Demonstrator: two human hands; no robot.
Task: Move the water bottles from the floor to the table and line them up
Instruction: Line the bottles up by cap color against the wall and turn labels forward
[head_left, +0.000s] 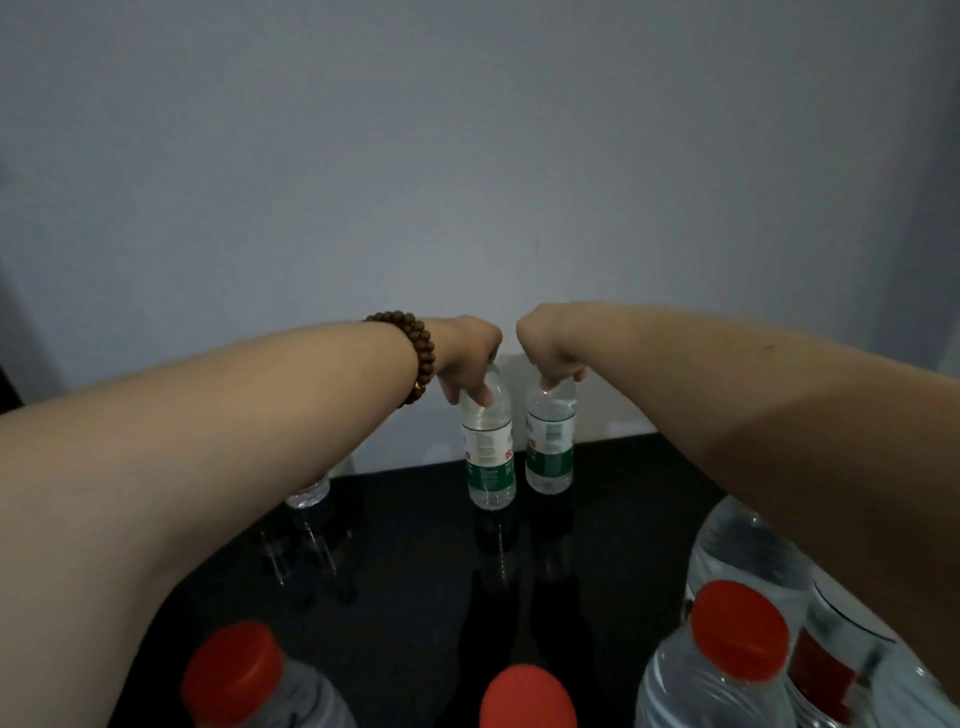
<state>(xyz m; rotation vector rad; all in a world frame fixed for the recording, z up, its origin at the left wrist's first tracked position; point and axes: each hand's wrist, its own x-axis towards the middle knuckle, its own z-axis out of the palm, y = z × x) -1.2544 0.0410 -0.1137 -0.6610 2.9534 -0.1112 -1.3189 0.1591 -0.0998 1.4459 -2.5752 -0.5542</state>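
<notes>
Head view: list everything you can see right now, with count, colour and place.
Green-label bottles: two, clear, upright side by side at table's far edge, one under each hand.
Red-capped bottles: at least three, clear, near edge.
Part-hidden bottle: one, clear, behind left forearm.
Table: one, glossy black.
Wall: grey-white, behind.
Bead bracelet: brown, left wrist.
Left hand: gripping left bottle's neck.
Right hand: gripping right bottle's top.
</notes>
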